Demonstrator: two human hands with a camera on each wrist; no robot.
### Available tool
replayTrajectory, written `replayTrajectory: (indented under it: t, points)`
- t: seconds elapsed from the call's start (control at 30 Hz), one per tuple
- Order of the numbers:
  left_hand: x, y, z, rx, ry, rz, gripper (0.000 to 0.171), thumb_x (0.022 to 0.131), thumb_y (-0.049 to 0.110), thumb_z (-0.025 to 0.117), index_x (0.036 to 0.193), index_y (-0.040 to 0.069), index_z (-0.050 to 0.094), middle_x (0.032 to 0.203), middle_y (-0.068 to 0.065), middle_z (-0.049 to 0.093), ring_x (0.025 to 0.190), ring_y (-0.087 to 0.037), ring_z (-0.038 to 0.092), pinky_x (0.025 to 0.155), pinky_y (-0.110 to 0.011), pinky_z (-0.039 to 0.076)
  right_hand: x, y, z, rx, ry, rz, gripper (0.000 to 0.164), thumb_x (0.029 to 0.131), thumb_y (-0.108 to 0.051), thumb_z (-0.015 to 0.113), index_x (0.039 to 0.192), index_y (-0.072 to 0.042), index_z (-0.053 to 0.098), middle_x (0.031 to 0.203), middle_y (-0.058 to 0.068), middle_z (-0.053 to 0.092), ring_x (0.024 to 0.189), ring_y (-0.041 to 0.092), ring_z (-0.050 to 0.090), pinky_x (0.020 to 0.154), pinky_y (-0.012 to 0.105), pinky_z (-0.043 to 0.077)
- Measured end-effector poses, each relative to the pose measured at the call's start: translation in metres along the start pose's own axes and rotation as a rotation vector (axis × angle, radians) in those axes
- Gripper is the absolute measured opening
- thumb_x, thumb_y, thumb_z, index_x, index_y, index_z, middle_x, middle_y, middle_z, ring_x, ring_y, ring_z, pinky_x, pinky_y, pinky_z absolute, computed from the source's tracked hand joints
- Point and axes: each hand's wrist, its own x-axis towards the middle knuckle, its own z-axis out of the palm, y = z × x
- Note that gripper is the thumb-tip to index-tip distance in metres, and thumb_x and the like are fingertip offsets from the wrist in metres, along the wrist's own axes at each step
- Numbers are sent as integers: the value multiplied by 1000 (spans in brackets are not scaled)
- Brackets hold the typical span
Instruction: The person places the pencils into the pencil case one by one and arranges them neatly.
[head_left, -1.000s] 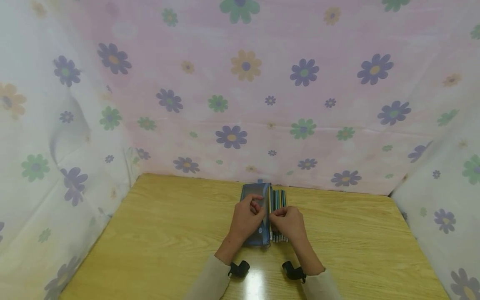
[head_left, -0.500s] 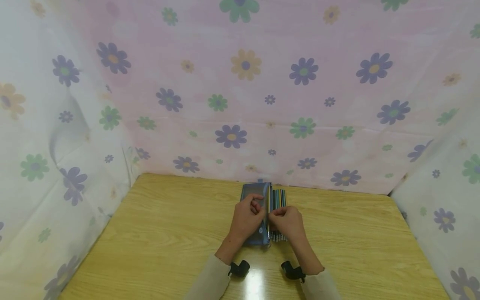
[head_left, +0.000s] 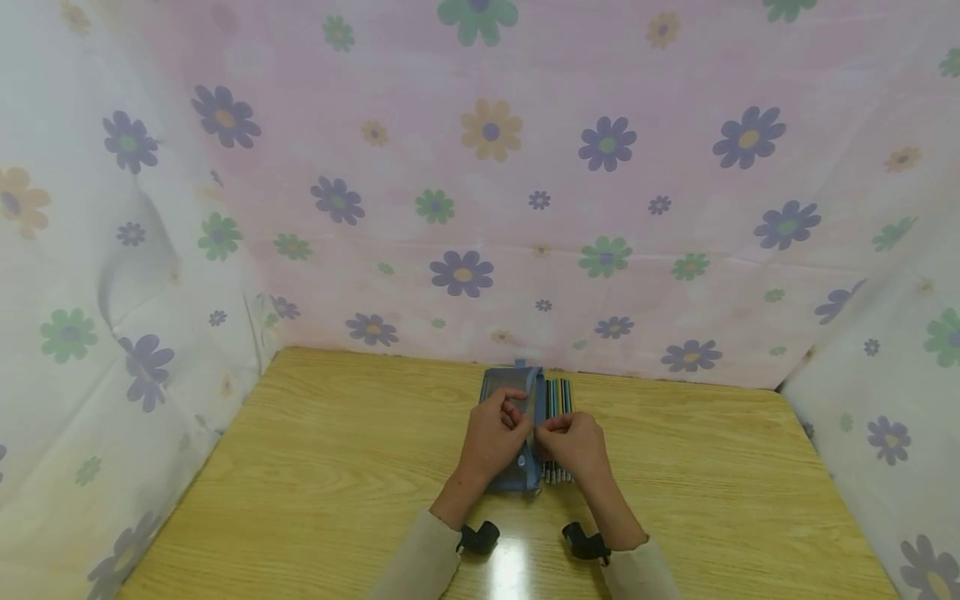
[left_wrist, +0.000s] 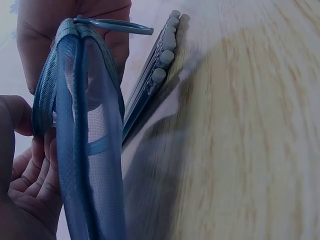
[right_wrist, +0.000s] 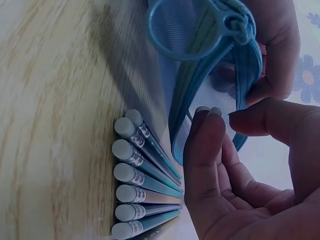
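A blue mesh pencil case [head_left: 501, 382] lies near the table's far edge, its zip open. My left hand [head_left: 491, 437] pinches the rim of its opening between thumb and fingers. At that opening is my right hand [head_left: 581, 446]; in the right wrist view its thumb and fingertips are slightly apart, and nothing shows between them. A thin dark line shows inside the opening, too little to name. Several pencils [right_wrist: 142, 195] with white erasers lie in a row on the table, beside the case and partly under my right hand in the head view.
A blue ring [right_wrist: 182, 55] hangs from the zip end of the case. The wood-patterned table [head_left: 315, 467] is enclosed by flowered cloth [head_left: 405, 225] at the back and both sides. Black wrist-camera mounts [head_left: 480, 537] sit at both sleeves.
A yellowish pencil at the case's opening has slipped from sight into it. My right hand has shifted slightly left, towards the case. My left hand keeps its place.
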Motion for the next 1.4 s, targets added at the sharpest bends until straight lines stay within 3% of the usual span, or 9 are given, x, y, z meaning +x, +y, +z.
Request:
replayTrajectory:
  t: [0.33, 0.53, 1.07, 1.4]
  points:
    - [1, -1, -1, 2, -9, -6, 32, 92, 4, 70, 124, 0, 71, 77, 2, 64, 60, -6, 60, 58, -24, 52, 0, 1, -6, -35, 5, -74, 16, 91, -12, 76, 103, -2, 75, 87, 8, 74, 71, 17, 69, 63, 33, 57]
    - [1, -1, -1, 7, -7, 0, 32, 92, 4, 70, 124, 0, 71, 77, 3, 64, 61, -6, 60, 58, -24, 52, 2, 2, -11, -87, 10, -114, 14, 89, -12, 76, 102, -6, 76, 89, 5, 73, 81, 19, 67, 70, 34, 55]
    - [3, 1, -4, 1, -9, -6, 31, 93, 5, 70, 124, 1, 71, 77, 3, 63, 61, -8, 60, 57, -25, 51, 5, 4, -24, -111, 56, -194, 25, 90, -7, 73, 114, 1, 74, 95, 10, 73, 87, 26, 71, 73, 40, 59]
    - [4, -1, -5, -5, -11, 1, 31, 94, 4, 70, 125, 0, 70, 77, 1, 63, 61, -7, 59, 57, -25, 51, 13, 12, -30, -140, 80, -173, 27, 91, -6, 75, 117, -1, 75, 95, 9, 72, 89, 26, 71, 76, 42, 59]
